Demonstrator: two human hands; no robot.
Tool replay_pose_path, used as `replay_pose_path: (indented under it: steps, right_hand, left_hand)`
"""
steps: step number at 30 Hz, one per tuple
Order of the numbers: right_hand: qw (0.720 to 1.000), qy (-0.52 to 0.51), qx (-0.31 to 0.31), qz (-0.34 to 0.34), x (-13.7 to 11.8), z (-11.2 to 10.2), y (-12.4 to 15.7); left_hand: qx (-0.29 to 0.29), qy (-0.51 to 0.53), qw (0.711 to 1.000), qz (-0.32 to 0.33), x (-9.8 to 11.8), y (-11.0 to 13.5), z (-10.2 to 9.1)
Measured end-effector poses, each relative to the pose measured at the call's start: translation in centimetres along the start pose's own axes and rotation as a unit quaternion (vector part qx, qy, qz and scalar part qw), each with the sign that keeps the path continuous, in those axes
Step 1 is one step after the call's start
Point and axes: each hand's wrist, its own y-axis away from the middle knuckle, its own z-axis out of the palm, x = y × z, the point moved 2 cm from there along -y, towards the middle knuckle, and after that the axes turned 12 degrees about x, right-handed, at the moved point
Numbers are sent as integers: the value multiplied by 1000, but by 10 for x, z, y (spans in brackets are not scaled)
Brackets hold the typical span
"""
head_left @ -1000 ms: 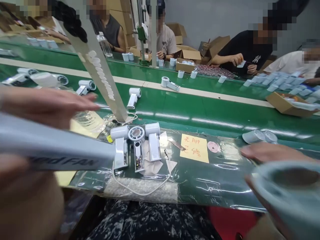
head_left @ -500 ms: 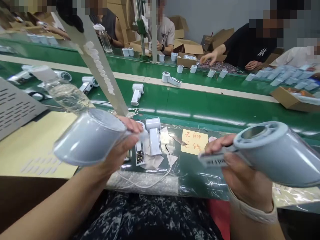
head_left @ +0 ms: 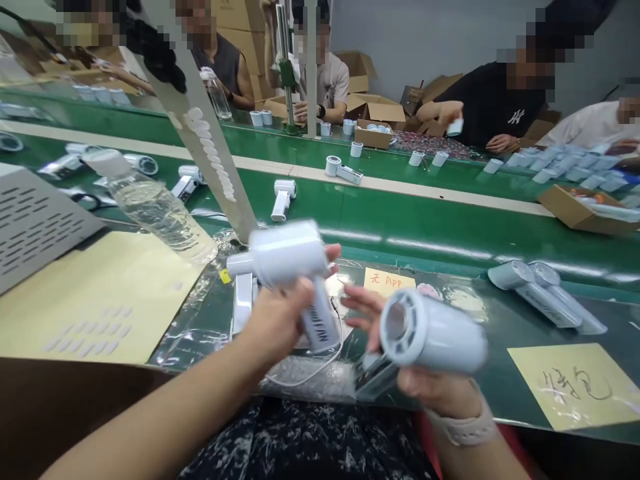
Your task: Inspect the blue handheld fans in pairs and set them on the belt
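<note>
My left hand (head_left: 280, 317) grips a pale blue handheld fan (head_left: 290, 250) where its head meets the handle. Dark lettering ending in "FAN" shows on that handle. Resting in my right hand (head_left: 445, 395), between thumb and stretched fingers, is a second handheld fan (head_left: 435, 330). Its round slotted end faces left, and its handle points down, blurred, with dark inner parts showing. Behind the left-hand fan, another fan's handle (head_left: 243, 303) lies on the bench, partly hidden. A white cable (head_left: 325, 367) loops across the bench below both hands.
Two more fans (head_left: 545, 293) lie at the right beside a yellow note (head_left: 575, 387). A tilted water bottle (head_left: 155, 207) and a slanted post (head_left: 210, 140) stand at the left. Beyond runs a green conveyor (head_left: 425, 213) carrying fans; co-workers sit across it.
Both fans have come inward towards each other, and the left one has turned so its handle lettering shows. Two fans now lie at the right. Across the conveyor, a co-worker's hand has lifted a cup-shaped part.
</note>
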Motion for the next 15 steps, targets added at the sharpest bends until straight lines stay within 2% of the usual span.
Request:
replay_pose_path:
  steps: [1, 2, 4, 6, 7, 8, 9, 10, 12, 14, 15]
  right_hand:
    - [1000, -5, -18, 10, 9, 5, 2]
    - [1000, -5, -19, 18, 17, 7, 3]
    - [999, 21, 29, 24, 24, 1, 4]
    - [989, 97, 107, 24, 20, -25, 1]
    - [977, 156, 147, 24, 14, -43, -2]
    - [952, 240, 187, 32, 7, -65, -5]
    - [913, 339, 224, 39, -1, -89, -9]
    - [862, 440, 246, 47, -9, -113, -11]
    - [752, 603, 260, 54, -22, -154, -15]
    - [690, 669, 271, 52, -30, -181, -15]
    - [669, 687, 281, 44, -33, -187, -14]
  left_hand:
    - [-21, -43, 999, -16, -14, 2, 8]
    - [-18, -55, 998, -12, -26, 4, 13]
    - [-28, -142, 989, 31, -37, 3, 15]
    - [-63, -258, 961, 80, -35, 0, 6]
    - [-78, -329, 935, 107, -31, -3, -4]
    - [-83, -390, 908, 125, -26, -5, -17]
    - [-70, -465, 868, 160, -20, -7, -31]
    - [-52, -531, 822, 197, -15, -9, -44]
    - [-65, -624, 738, 249, -10, -9, -66]
    - [-98, -676, 676, 275, -11, -6, -76]
    - [-105, -699, 649, 281, -13, -4, -77]
